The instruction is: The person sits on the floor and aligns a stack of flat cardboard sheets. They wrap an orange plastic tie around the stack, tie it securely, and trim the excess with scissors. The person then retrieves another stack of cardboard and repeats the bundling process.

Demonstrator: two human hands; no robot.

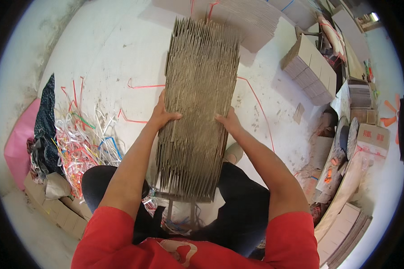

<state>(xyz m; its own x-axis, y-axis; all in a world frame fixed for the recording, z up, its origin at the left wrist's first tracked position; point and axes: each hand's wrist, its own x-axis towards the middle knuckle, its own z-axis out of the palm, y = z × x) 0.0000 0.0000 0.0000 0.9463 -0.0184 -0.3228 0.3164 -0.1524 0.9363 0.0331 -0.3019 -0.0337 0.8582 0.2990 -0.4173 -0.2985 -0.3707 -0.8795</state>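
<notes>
A long stack of flat cardboard pieces (199, 89) stands on edge before me, its many thin brown edges facing up. My left hand (164, 114) presses its left side, with the thumb laid over the top edges and the fingers down along the side. On the opposite side my right hand (228, 121) holds it in the same way. Fingers of both hands are partly hidden by the stack. Red plastic strap (258, 98) sticks out from the stack to the right, and two more red strap ends (134, 120) come out on the left.
At the left lies a heap of coloured strap scraps (87, 139) beside dark cloth (45, 130) and a pink sheet (22, 141). More cardboard stacks (309, 69) stand at far right and beyond the held one. A printed carton (373, 136) and wooden boards (345, 179) line the right side.
</notes>
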